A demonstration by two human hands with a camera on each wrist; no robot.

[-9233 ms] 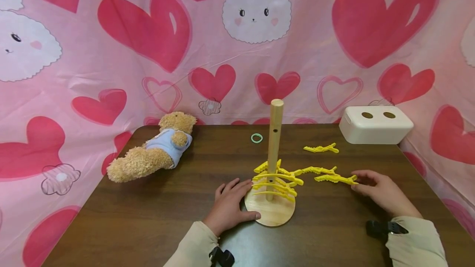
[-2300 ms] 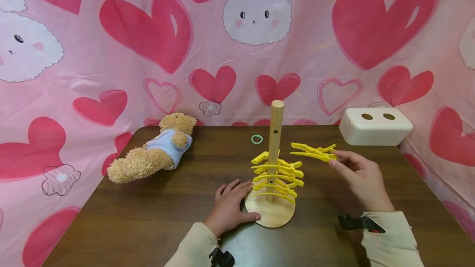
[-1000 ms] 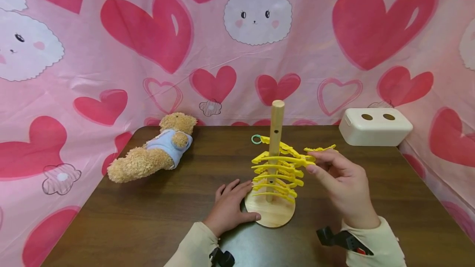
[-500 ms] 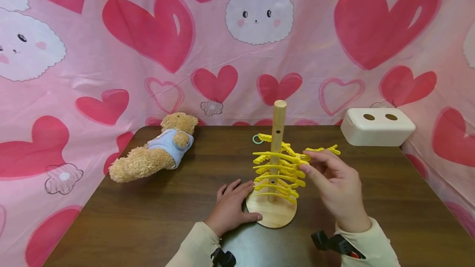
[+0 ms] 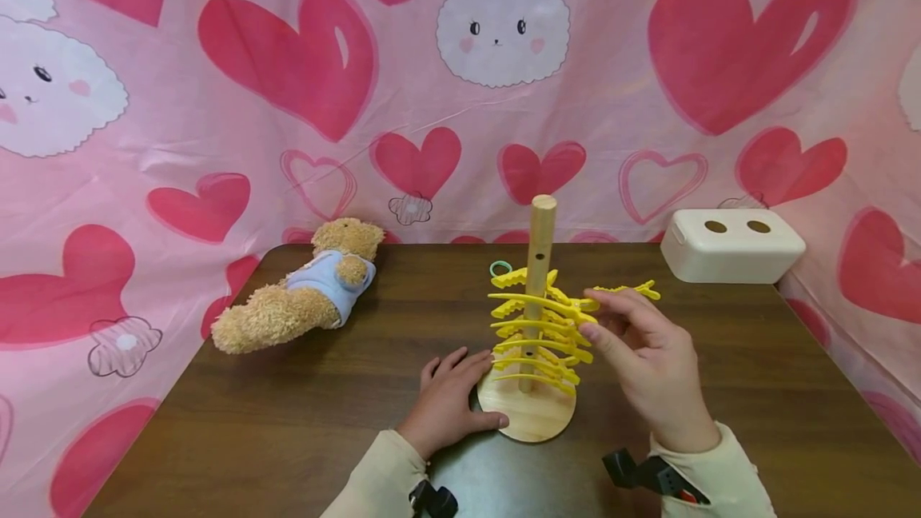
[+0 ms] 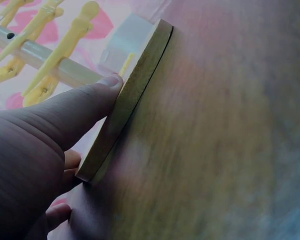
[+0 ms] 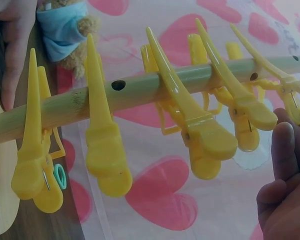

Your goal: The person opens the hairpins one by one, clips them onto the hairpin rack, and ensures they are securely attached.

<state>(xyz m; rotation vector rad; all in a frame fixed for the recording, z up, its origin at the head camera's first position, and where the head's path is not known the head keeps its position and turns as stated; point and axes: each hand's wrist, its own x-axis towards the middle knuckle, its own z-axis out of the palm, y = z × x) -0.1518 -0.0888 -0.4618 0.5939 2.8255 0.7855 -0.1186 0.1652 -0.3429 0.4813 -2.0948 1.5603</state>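
Observation:
A round wooden post (image 5: 540,254) stands on a disc base (image 5: 528,418). Several yellow hair clips (image 5: 536,346) are clamped across it, one above another. My right hand (image 5: 651,362) pinches the handle end of the top clip (image 5: 568,308), whose arms lie either side of the post. In the right wrist view, fingertips (image 7: 282,137) are at that clip's tail. My left hand (image 5: 452,402) rests at the base's left edge, fingers spread and straight, the thumb (image 6: 107,82) pressing on the disc. Behind my right hand another yellow clip (image 5: 643,290) lies on the table, partly hidden.
A teddy bear (image 5: 331,286) in a blue top lies at the table's left back. A small green ring (image 5: 496,266) sits behind the post. At the right back is a white box (image 5: 730,250) with two round holes. Pink heart-patterned cloth (image 5: 324,182) hangs behind the table.
My right hand picked up a yellow clip from the table and brought it left onto the post above the others. Its spread arms have now closed round the post. My left hand has stayed put.

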